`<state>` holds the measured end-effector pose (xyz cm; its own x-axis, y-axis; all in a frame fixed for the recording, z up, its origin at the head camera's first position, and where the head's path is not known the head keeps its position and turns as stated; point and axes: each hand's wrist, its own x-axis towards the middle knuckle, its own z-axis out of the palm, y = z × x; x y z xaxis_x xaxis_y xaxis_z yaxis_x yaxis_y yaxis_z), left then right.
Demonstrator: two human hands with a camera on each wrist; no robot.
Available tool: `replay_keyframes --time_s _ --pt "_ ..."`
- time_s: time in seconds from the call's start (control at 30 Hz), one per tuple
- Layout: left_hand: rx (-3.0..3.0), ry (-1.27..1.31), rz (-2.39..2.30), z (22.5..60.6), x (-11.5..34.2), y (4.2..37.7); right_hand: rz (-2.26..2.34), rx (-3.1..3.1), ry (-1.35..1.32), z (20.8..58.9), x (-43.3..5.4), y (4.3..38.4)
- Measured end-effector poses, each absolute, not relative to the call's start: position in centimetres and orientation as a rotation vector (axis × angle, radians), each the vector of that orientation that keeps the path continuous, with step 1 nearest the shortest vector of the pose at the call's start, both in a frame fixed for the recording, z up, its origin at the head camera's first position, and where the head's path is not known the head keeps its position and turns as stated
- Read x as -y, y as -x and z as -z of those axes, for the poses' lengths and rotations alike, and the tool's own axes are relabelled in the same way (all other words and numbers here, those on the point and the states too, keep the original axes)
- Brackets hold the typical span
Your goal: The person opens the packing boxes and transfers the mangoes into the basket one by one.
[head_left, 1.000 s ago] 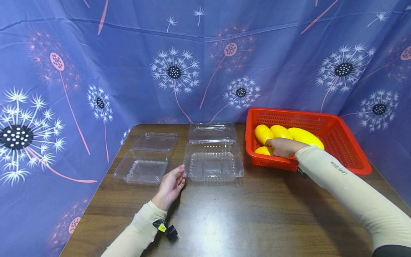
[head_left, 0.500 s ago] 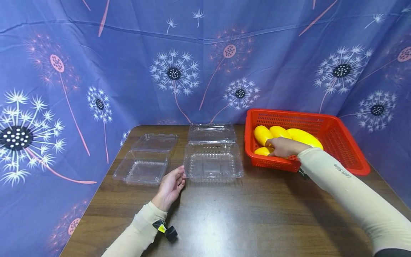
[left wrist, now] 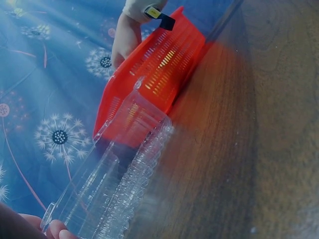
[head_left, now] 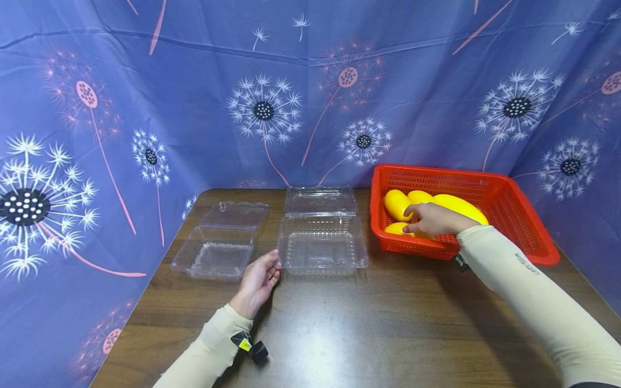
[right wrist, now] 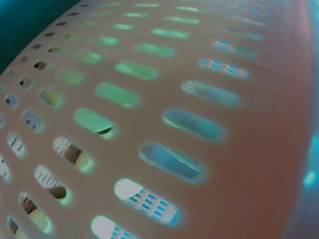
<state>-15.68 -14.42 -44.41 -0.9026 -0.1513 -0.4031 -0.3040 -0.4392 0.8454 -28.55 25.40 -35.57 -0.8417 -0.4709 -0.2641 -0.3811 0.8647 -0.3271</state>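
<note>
In the head view, my right hand (head_left: pixel 436 218) reaches into the red basket (head_left: pixel 526 231). Its thumb and index finger are spread apart over the yellow mangoes. One mango (head_left: pixel 397 205) lies at the fingertips, a second (head_left: pixel 399 228) lies by the thumb, and a longer one (head_left: pixel 461 207) is behind the hand. My left hand (head_left: pixel 259 283) rests on the table, its relaxed fingers touching the front left corner of a clear plastic clamshell box (head_left: pixel 322 248), which has its lid up. The left wrist view shows fingertips (left wrist: pixel 55 229) at this box's rim. Basket slots fill the right wrist view.
A second clear clamshell box (head_left: pixel 220 253), also with its lid raised, stands at the left of the wooden table (head_left: pixel 339 334). Behind the table hangs a blue dandelion-print cloth (head_left: pixel 310 108). The red basket's wall rises around the mangoes.
My right hand has risen slightly and moved a little right, its thumb and index finger spreading from a tighter curl. The left hand and both boxes stay where they were.
</note>
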Motion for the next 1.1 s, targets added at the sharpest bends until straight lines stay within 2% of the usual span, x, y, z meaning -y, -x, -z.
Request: replay_keyframes --time_s 0.63,1.1 --pt "-1.643 0.657 -2.506 44.2 14.3 15.9 0.533 -2.861 0.46 35.1 -25.6 26.9" --pt "-1.694 0.661 -2.513 44.0 14.1 16.0 0.645 -2.938 0.437 35.1 -24.6 25.7"
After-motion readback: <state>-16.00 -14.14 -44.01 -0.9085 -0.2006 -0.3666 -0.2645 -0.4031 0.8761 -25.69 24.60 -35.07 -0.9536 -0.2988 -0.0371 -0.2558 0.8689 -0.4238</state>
